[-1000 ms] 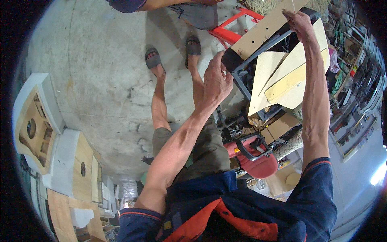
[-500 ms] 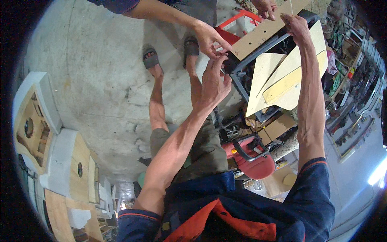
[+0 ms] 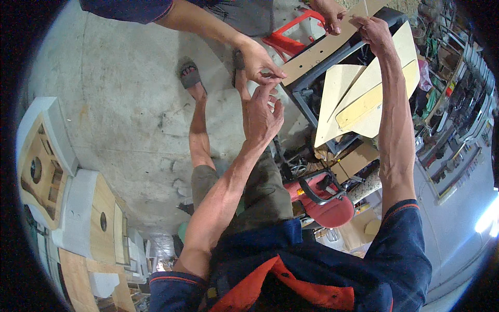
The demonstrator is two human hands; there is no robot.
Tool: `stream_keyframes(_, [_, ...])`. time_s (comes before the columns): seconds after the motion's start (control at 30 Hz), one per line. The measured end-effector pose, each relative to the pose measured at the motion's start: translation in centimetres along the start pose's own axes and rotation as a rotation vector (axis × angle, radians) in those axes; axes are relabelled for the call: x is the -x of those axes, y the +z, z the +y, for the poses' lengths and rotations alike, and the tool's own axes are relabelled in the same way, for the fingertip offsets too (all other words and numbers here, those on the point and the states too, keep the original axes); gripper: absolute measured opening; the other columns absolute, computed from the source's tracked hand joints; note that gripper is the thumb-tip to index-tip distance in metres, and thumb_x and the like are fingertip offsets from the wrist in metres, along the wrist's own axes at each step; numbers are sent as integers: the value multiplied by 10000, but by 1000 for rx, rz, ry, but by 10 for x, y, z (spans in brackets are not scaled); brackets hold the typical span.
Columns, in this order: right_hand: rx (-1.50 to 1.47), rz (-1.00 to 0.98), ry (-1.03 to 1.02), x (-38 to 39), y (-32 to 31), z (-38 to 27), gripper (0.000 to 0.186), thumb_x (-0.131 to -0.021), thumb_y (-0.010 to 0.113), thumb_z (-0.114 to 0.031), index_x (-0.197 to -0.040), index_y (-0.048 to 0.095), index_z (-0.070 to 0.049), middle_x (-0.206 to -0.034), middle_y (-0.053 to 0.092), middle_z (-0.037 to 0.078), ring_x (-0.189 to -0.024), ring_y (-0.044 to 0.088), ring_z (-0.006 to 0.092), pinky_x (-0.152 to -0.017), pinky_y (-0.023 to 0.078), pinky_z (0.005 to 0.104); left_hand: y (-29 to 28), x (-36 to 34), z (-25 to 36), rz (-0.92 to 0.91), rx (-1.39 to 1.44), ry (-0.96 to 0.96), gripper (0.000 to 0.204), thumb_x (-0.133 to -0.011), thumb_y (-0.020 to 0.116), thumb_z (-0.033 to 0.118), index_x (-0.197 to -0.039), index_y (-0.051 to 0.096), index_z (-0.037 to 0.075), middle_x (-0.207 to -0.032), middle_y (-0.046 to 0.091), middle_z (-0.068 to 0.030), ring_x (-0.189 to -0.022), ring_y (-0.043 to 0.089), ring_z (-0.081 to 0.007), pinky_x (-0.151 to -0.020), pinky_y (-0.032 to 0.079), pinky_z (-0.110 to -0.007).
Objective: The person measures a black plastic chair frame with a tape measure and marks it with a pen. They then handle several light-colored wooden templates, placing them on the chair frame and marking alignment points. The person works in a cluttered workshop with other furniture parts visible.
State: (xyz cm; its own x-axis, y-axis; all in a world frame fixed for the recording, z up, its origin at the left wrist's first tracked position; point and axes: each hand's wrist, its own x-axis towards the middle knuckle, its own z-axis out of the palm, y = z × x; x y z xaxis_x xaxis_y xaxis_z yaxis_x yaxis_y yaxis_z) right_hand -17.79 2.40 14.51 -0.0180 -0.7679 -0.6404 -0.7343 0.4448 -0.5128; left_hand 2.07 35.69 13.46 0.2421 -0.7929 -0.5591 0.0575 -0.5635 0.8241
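Observation:
A long tan board [image 3: 304, 63] with small dark holes lies slantwise along a black metal frame [image 3: 332, 56]. At its lower left corner my left hand [image 3: 265, 118] has its fingers curled together, and whatever they pinch is too small to make out. A co-worker's hand [image 3: 258, 61] touches the same corner, right against my fingertips. Farther up, the fingers of my right hand [image 3: 375, 34] are closed at the board's near edge. Beside those fingertips rises a thin white stick [image 3: 366, 8]. The co-worker's other hand [image 3: 328, 14] is on the board's far side.
Cream panels [image 3: 358, 99] lean inside the frame. Behind is a red metal frame [image 3: 291, 36]. Below sits a red padded seat [image 3: 327, 203]. Clutter [image 3: 452, 78] fills the right side. Wooden and white cabinets [image 3: 99, 208] stand left. The co-worker's sandaled foot [image 3: 190, 75] is on the floor.
The tan board has shifted left and toward me along the black frame. My left hand and the co-worker's hand at its corner moved with it. My right hand moved slightly left.

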Motion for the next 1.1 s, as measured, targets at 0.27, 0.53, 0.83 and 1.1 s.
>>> stream_keyframes(0.27, [87, 56, 23, -1, -2, 1, 212, -839, 761, -211, -815, 713, -6, -652, 566, -3, -542, 461, 95, -496, 329, 281, 12, 8, 3, 1, 96, -56, 366, -889, 674, 8, -1252, 628, 17, -1076, 713, -144, -897, 725, -221, -706, 583, -325])
stream_keyframes(0.53, [234, 110, -39, -1, 1, 4, 292, -899, 761, -265, -924, 722, 23, -622, 485, -49, -504, 377, 47, -462, 240, 247, 22, 4, 11, 71, 243, -98, 236, -951, 686, 132, -1136, 671, -15, -968, 735, -114, -867, 738, -205, -715, 585, -334])
stream_keyframes(0.83, [262, 175, 11, 4, -1, 7, 282, -878, 779, -255, -959, 743, 12, -617, 470, -58, -499, 354, 44, -456, 231, 253, 27, 5, 24, 172, 302, -152, 184, -962, 681, 107, -1106, 691, -8, -1015, 719, -121, -849, 729, -198, -722, 579, -314])
stream_keyframes(1.1, [167, 200, 27, 10, -4, 7, 257, -843, 818, -232, -881, 731, 7, -700, 633, -5, -543, 471, 68, -480, 327, 256, 25, 4, 17, 144, 143, -34, 136, -951, 673, 53, -1061, 707, -20, -970, 691, -130, -824, 711, -220, -700, 576, -310])
